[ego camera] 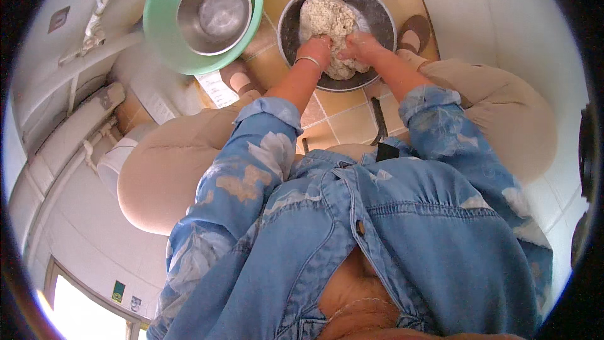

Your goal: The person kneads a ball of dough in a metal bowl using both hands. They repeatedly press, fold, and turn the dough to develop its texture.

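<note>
A large, rough lump of pale dough (329, 15) lies in a dark metal bowl (289, 40) on the tiled floor, between my feet. White flour clings to the bowl's inside wall on the right. My left hand (315, 52) grips the dough's left side, its fingertips sunk in and partly hidden. Opposite it, my right hand (362, 48) holds the dough's right side, thumb and fingers pressed into it. Between and below both hands a narrower part of the dough bulges toward me.
To the left, a steel bowl (185, 22) sits inside a green plastic basin (160, 52). A sheet of paper with writing (217, 89) lies below the basin. White pipes (92, 30) run along the left wall, and a pale wall (476, 14) stands close on the right.
</note>
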Available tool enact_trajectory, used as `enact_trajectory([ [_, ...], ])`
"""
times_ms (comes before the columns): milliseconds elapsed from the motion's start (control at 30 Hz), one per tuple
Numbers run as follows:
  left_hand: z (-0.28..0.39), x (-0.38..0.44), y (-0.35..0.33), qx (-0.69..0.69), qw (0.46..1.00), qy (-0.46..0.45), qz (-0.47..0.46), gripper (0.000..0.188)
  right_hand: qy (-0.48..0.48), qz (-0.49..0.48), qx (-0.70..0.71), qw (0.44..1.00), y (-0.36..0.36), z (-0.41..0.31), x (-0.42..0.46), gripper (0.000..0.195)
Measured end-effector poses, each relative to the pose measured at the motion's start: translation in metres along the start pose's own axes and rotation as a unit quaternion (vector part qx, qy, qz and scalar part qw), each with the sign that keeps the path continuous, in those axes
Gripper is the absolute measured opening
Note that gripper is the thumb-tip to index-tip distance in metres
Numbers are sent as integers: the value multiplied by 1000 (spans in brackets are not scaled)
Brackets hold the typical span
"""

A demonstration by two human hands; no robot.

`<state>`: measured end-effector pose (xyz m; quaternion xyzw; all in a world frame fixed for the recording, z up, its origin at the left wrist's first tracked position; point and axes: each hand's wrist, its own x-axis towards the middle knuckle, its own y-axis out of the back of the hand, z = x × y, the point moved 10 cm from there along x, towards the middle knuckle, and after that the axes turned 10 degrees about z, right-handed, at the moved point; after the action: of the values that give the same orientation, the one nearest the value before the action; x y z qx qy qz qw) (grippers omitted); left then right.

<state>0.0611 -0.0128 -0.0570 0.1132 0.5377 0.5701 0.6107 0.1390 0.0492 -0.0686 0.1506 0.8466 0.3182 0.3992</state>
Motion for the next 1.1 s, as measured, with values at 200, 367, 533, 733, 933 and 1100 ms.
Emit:
enact_trajectory([
  [200, -5, 22, -8, 34, 997, 24, -71, 28, -90, 22, -78, 993, -9, 16, 28, 39],
  [367, -9, 23, 1, -7, 1000, 12, 24, 26, -28, -59, 19, 998, -4, 10, 17, 35],
  [533, -43, 14, 18, -142, 982, 82, -98, 53, -147, -67, 263, 951, 37, 41, 9, 35],
  [733, -101, 32, -5, -553, 775, 294, 85, 70, -100, 86, 367, 921, 67, 18, 42, 63],
  [933, -62, 52, -9, -693, 643, 323, -38, 59, -143, -55, 236, 960, 28, 12, 100, 68],
  [1100, -67, 58, -19, -712, 626, 309, -78, 48, -27, -81, 402, 911, 30, -17, 95, 64],
])
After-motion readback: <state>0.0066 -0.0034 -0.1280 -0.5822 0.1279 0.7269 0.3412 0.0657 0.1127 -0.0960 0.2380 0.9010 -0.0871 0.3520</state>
